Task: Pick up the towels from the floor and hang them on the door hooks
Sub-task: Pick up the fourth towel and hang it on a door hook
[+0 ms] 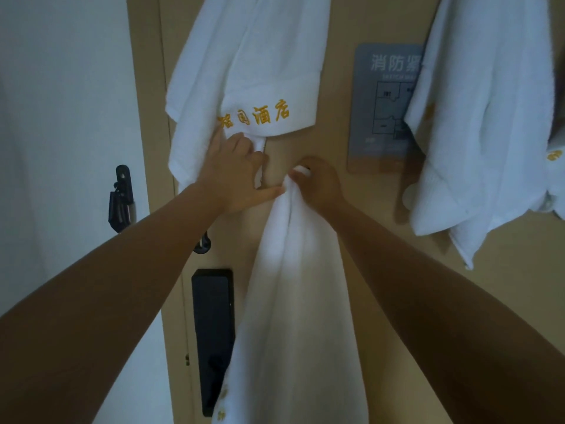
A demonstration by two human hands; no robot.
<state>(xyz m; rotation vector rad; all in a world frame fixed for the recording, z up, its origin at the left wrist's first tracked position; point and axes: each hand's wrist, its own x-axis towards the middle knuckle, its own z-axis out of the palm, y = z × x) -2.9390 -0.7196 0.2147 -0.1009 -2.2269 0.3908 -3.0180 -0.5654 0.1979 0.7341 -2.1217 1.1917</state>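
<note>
Towel (293,301) hangs near against door (331,139); right grip (318,185) clamped on its top, left grip (235,172) pinching its fold under hung towel (244,71).

I see held towel (293,301) just right of lock plate (214,341), towel A (250,62) above it, towel B (477,117) upper-right (sign (385,111) between).

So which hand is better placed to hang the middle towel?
Probably the right hand: it grips the towel at its bunched top. The left hand only pinches a bit of cloth beside it.
</note>
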